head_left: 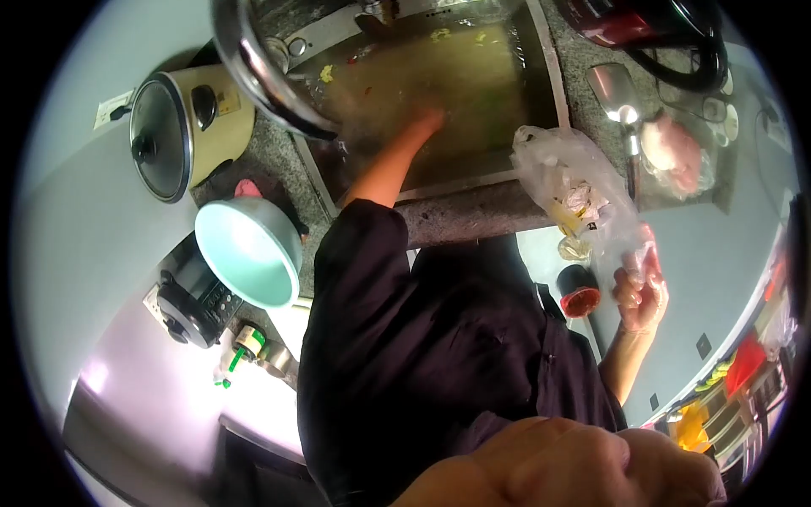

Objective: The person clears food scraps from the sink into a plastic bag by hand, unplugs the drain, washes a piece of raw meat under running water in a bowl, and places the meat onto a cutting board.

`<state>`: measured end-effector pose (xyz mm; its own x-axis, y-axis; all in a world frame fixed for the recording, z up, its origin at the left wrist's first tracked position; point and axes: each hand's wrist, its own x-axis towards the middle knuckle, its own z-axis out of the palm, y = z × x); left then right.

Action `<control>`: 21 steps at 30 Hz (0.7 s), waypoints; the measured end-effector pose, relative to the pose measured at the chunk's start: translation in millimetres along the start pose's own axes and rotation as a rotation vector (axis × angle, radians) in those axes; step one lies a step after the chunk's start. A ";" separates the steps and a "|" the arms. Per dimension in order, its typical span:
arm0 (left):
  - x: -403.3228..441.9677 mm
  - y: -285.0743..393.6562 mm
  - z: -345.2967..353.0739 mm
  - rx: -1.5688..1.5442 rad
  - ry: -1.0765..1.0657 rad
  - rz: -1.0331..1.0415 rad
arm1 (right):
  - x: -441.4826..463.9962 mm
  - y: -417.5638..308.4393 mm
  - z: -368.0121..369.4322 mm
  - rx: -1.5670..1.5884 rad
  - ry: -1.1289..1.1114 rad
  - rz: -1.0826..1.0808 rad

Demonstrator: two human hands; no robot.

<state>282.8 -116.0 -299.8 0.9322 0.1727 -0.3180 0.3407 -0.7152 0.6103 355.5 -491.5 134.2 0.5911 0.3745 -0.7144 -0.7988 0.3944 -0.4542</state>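
Note:
My left hand [429,118] reaches into the murky water of the sink [545,80]; its fingers are hidden below the surface. Small yellow and red bits float around it. Near the sink's right front corner, a clear plastic bag [574,165] with crumpled, yellowish scraps inside hangs over the counter edge. My right hand [640,291] is closed on the lower end of this bag, its fingers curled and wet. Above my left forearm curves a shiny metal faucet [279,97].
Left of the sink stand a cream cooker [228,106] and a pale turquoise bowl [249,252]. A metal spatula [612,89], pink raw meat [672,148] in plastic and a dark red kettle [608,25] lie or stand at the right. A dark container [579,287] is below the bag.

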 end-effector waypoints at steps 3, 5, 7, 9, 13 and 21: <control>-6.7 31.5 -34.5 0.323 -0.043 -0.082 | -0.8 -8.4 -1.9 0.027 -0.090 0.015; -37.2 51.3 -81.2 -0.016 0.154 -0.143 | -1.7 -12.4 -2.0 0.056 -0.167 0.034; -67.5 90.1 -145.6 0.294 0.214 -0.342 | -0.5 -14.7 -0.6 0.023 -0.163 0.047; -88.9 52.9 -135.5 0.179 0.167 -0.553 | 2.3 -12.6 3.6 -0.011 -0.153 0.049; -96.1 10.2 -95.8 0.326 -0.119 -0.436 | 0.3 -9.1 12.5 -0.023 -0.128 0.069; -88.4 42.5 -172.4 -0.104 0.154 -0.719 | -6.0 -15.6 17.7 -0.012 -0.204 0.053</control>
<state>235.9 -44.9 -120.7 0.4788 0.6724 -0.5644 0.8760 -0.3234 0.3579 366.4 -485.0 155.0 0.5578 0.5571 -0.6152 -0.8298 0.3602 -0.4262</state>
